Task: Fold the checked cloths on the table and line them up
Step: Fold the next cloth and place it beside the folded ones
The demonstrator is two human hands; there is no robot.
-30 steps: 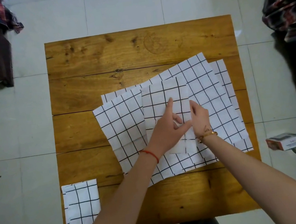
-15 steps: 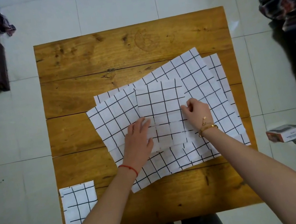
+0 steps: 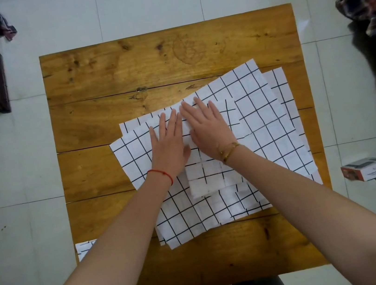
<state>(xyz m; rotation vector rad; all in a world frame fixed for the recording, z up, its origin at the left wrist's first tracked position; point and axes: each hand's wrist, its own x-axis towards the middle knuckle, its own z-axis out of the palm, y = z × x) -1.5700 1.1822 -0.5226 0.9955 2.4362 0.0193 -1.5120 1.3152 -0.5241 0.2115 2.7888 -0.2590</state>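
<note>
Wooden desk (image 3: 123, 74) carries spread checked cloths (image 3: 265, 130); on them lies a folded cloth (image 3: 209, 178). Left hand (image 3: 170, 145) and right hand (image 3: 207, 129) press it flat, fingers straight, side by side. Another folded cloth (image 3: 84, 249) sits at the desk's near left corner.

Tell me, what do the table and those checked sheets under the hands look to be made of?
The table looks like solid wood planks with a warm, slightly glossy varnish: knots, grain and seams between boards show. The checked cloths look like thin white fabric printed with black grid lines; they lie very flat with crisp edges, so they could almost pass for paper.
</note>
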